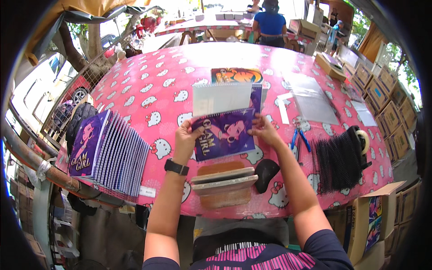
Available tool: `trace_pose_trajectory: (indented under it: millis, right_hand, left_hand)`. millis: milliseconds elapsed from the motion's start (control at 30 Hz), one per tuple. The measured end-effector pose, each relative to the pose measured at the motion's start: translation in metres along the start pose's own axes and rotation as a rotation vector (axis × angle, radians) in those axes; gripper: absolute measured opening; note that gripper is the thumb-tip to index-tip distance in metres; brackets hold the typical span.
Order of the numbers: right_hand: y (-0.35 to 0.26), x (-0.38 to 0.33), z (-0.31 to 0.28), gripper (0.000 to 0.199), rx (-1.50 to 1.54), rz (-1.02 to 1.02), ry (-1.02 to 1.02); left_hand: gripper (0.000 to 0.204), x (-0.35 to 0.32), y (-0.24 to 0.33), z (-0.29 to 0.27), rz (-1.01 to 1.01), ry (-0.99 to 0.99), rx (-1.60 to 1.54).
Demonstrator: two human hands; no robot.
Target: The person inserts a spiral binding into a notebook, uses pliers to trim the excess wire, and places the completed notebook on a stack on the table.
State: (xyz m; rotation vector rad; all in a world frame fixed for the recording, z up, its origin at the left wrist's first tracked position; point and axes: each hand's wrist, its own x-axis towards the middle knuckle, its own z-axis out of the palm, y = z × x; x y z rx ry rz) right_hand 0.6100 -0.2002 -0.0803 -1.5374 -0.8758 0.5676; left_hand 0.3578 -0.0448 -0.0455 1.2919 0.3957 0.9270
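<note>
A purple notebook cover (227, 132) with a drawn figure on it is held up between both my hands, tilted, its punched or coiled edge at the top. My left hand (188, 135) grips its left side, thumb on the front. At the upper right edge, my right hand (264, 128) pinches it. Just beyond stands a stack of white ring-edged sheets (220, 98), with more purple covers and an orange-patterned cover (237, 75) behind. Below my hands lies a brown wooden block with grey slabs (225, 182), next to a black curved object (267, 175).
Finished-looking purple spiral notebooks (119, 150) stand in a row at the left. Blue-handled pliers (300, 139) and a heap of black binding coils (339, 159) lie right. Clear plastic sheets (312, 99) lie beyond. An open carton (375, 220) stands lower right; a person (270, 24) is far off.
</note>
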Motion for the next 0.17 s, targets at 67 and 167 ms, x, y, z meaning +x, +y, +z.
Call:
trace_pose_trajectory:
  millis: [67, 167]
  right_hand:
    - [-0.026, -0.005, 0.000, 0.061, 0.217, -0.088, -0.186]
    - [-0.042, -0.016, -0.002, 0.066, 0.235, -0.083, -0.312]
  left_hand:
    - [0.028, -0.021, 0.041, 0.005, 0.133, -0.024, 0.059]
    - [0.032, -0.043, 0.062, -0.014, 0.307, 0.011, 0.132]
